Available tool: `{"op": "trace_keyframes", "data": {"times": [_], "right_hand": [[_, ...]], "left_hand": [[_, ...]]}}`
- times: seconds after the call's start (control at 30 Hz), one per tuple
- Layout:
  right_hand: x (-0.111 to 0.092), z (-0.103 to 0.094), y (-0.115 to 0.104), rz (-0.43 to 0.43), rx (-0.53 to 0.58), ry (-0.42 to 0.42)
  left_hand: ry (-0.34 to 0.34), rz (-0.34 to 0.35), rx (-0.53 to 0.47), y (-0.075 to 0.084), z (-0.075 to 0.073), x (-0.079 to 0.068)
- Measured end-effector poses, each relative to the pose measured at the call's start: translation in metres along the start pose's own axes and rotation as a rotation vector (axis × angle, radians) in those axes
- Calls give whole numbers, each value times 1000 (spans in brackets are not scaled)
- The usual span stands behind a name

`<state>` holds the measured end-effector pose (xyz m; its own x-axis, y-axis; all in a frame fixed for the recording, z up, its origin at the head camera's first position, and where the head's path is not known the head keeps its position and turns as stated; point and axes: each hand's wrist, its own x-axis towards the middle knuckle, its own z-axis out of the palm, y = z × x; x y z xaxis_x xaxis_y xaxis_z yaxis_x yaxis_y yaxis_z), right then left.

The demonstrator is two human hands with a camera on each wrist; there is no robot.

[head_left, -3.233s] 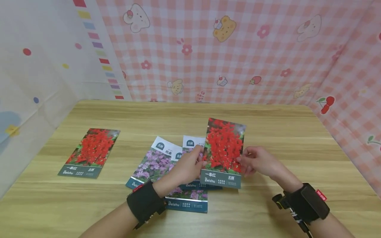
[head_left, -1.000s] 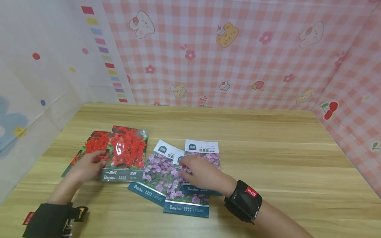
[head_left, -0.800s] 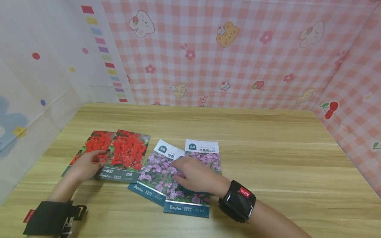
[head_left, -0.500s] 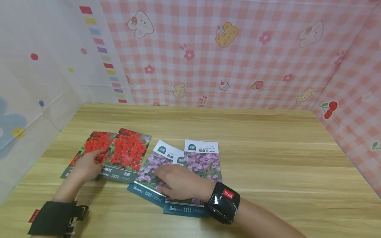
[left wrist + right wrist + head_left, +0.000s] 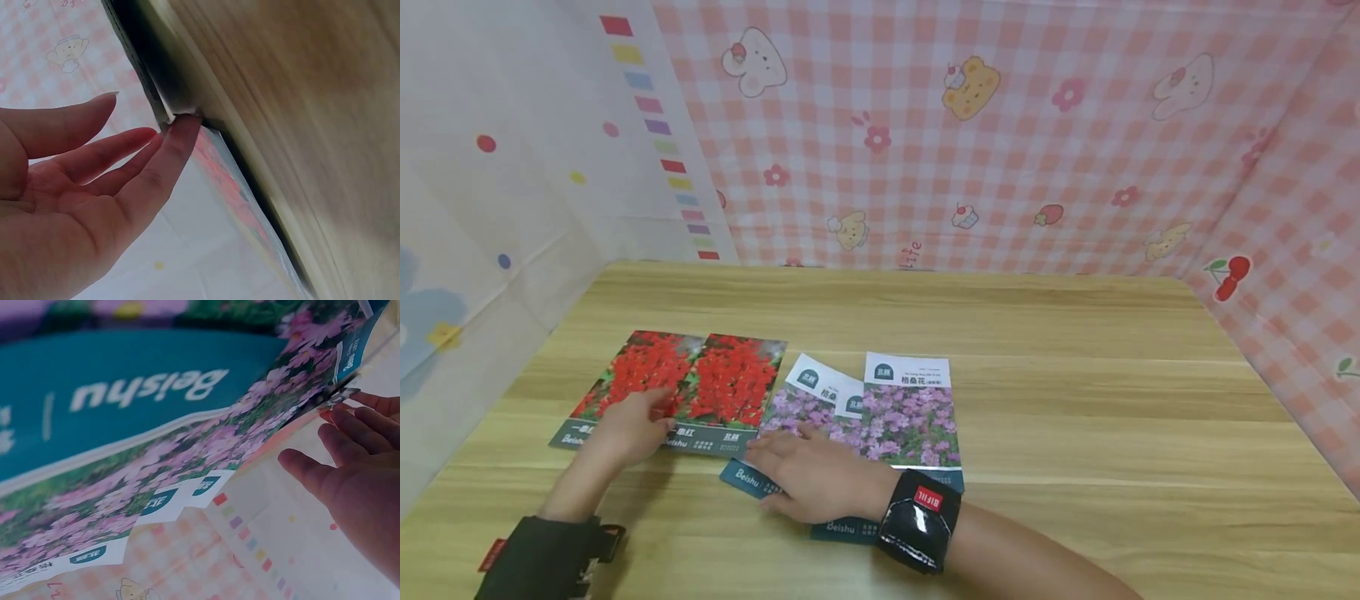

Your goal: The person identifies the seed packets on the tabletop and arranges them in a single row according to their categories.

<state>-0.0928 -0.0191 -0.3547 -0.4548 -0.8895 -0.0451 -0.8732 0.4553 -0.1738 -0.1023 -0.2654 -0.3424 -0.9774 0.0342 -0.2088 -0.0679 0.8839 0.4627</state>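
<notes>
Two red-flower seed packets lie at the left in the head view, the left one [image 5: 643,367] against the right one [image 5: 733,383]. My left hand [image 5: 628,429] rests at the seam between them, its fingers extended; in the left wrist view a fingertip [image 5: 186,128] touches a packet edge. My right hand [image 5: 827,475] lies flat across the purple-flower packets, fingertips at the right red packet's lower edge. Those purple packets overlap: one at the right [image 5: 910,417], one at the left [image 5: 793,404], and a front one [image 5: 842,531] mostly hidden by the hand.
The packets lie on a wood-grain table [image 5: 1075,375]. A pink checked cloth [image 5: 880,83] hangs behind it, with a white dotted cloth [image 5: 535,183] at the left. Each wrist carries a black band, the right one [image 5: 919,521] over the front purple packet.
The second red packet, held in both hands earlier, now lies beside the first. My right hand has slid left and nearer over the purple packets. The red packets now sit more evenly side by side.
</notes>
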Motion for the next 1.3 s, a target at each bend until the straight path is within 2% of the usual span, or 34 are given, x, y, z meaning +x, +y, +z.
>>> {"op": "trace_keyframes", "data": {"times": [0.13, 0.2, 0.4, 0.47, 0.53, 0.67, 0.73, 0.93, 1.1, 1.3], "right_hand": [[3, 1, -2, 6, 22, -37], [4, 2, -3, 14, 39, -59], [8, 5, -2, 29, 33, -102], [9, 5, -2, 32, 29, -115], [10, 6, -2, 34, 29, -124], [11, 6, -2, 34, 37, -130], [11, 6, -2, 36, 44, -132], [12, 5, -2, 52, 57, -135], [11, 3, -2, 66, 61, -133], [10, 4, 1, 78, 76, -142]], "left_hand": [[-2, -7, 19, 3, 3, -1], [13, 15, 39, 6, 7, -2], [20, 192, 113, 12, 23, -9], [12, 220, 144, 13, 27, -10], [4, 205, 164, 12, 29, -11], [-35, 103, 189, 8, 27, -11], [-60, 77, 205, 5, 26, -11], [-123, 53, 231, 6, 26, -10], [-132, 36, 263, 12, 28, -11], [-134, 6, 236, 19, 31, -10]]}}
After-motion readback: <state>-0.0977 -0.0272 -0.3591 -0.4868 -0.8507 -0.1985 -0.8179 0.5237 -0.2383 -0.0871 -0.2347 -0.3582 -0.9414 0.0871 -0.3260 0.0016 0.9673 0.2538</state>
